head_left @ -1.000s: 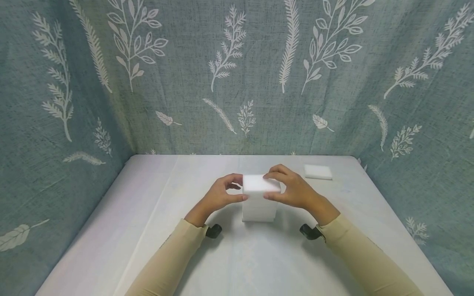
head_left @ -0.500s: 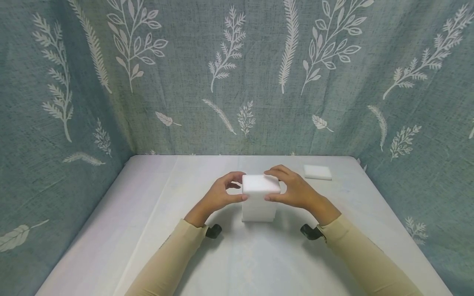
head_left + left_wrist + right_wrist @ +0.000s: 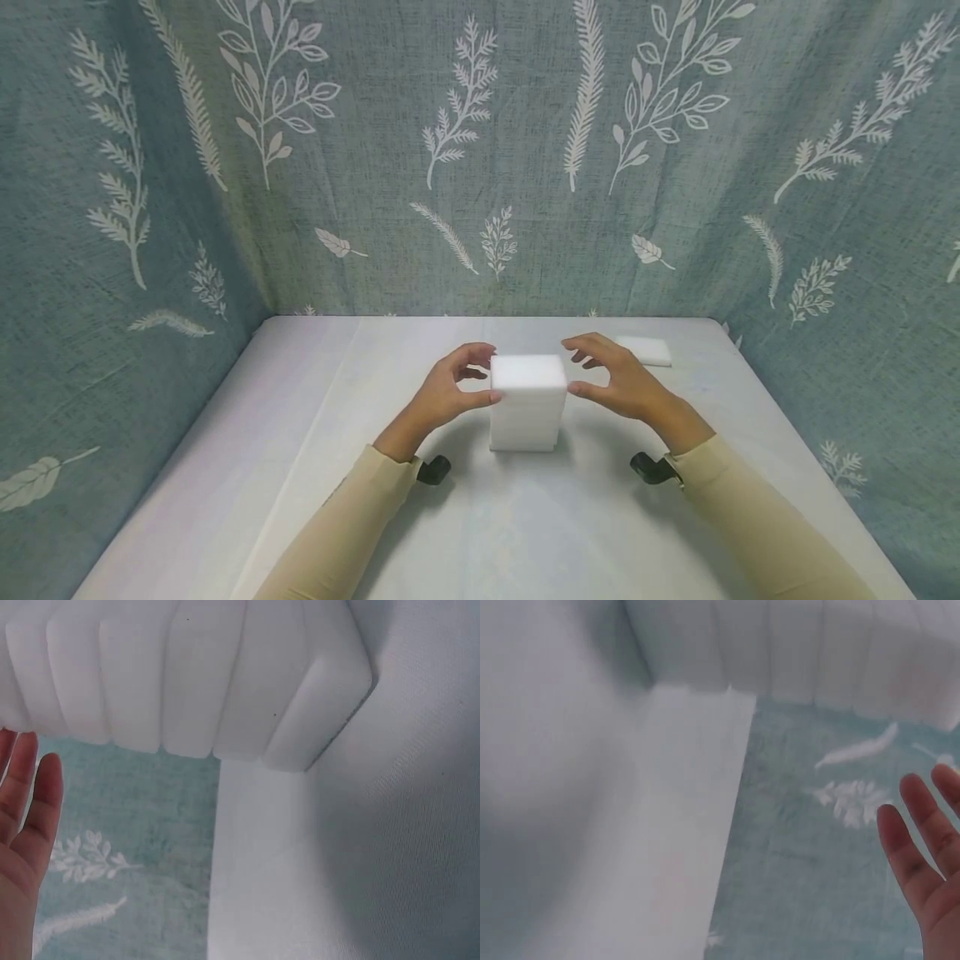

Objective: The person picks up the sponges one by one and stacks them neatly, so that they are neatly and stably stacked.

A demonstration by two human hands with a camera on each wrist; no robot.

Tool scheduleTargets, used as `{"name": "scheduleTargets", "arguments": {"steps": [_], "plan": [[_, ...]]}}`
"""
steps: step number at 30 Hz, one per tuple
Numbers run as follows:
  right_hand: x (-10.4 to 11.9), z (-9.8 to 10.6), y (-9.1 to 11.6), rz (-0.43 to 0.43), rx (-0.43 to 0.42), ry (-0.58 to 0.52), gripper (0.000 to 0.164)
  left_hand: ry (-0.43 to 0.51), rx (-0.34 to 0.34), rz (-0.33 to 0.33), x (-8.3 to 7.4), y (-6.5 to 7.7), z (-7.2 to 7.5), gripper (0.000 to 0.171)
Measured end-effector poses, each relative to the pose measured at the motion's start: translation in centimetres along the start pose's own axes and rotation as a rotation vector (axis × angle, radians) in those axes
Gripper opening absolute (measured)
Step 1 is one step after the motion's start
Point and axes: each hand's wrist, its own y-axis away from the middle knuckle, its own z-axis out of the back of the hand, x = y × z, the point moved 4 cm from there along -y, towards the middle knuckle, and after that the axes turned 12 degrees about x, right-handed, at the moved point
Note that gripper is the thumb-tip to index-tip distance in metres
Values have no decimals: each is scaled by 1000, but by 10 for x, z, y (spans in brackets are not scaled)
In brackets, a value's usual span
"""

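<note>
A stack of several white sponges stands upright in the middle of the table, its layers lined up almost flush. Seams between the sponges show in the left wrist view along the stack's side. My left hand is at the upper left of the stack, thumb tip at the front corner and fingers by the back corner. In the left wrist view its fingers are extended. To the right, my right hand is spread, holding nothing, with its thumb just off the top sponge. Its fingers look straight in the right wrist view.
One loose white sponge lies flat at the back right, partly behind the right hand. The pale table ends at a green leaf-patterned curtain, which also runs along both sides.
My right hand has let go of the top sponge and moved off to the right. The left hand has stayed by the stack, its fingers lifting slightly. The stack stays in place.
</note>
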Motion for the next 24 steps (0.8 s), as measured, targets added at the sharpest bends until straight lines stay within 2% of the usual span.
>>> {"name": "scheduleTargets", "arguments": {"steps": [2,7,9,11,13,20,24], "plan": [[-9,4,2,-29,-13,-16,54,10,1,6,-4,0,-1,60],[-38,13,8,-148,-51,-7,47,28,20,-7,-30,5,-1,54],[-52,17,10,-210,-63,-4,49,23,23,-6,-37,7,-1,53],[-65,19,12,-271,-64,-7,52,19,24,-1,-38,7,0,53],[-78,21,14,-323,-59,-6,55,18,21,0,-37,7,0,53],[-112,26,22,-430,-24,8,53,21,11,-6,-1,0,-1,58],[-132,32,29,-500,7,55,51,34,7,-19,3,0,-1,58]]}}
